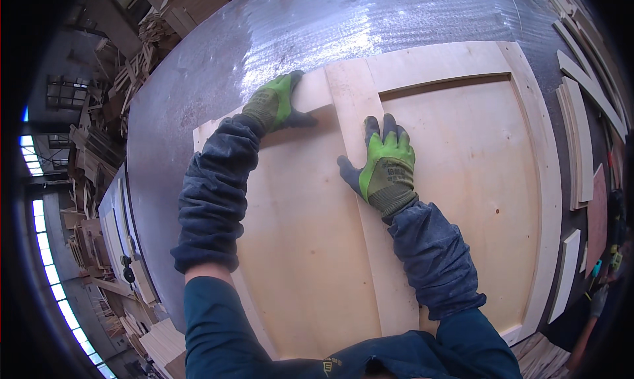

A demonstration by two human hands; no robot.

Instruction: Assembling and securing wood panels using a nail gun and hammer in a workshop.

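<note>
A large pale plywood panel (475,181) with a raised wooden frame lies flat on a dark metal table (317,29). A vertical middle batten (353,95) runs down the panel. My left hand (274,103), in a green and grey glove, grips the top frame rail at the panel's far left edge, fingers curled over it. My right hand (383,164), gloved the same way, presses flat on the middle batten with fingers spread. Both forearms wear dark blue sleeve covers.
Loose wooden strips (581,141) and a short board (566,273) lie along the table's right side. Stacks of timber and offcuts (132,68) pile up to the left, beyond the table edge. Another person's hand (598,303) shows at the lower right.
</note>
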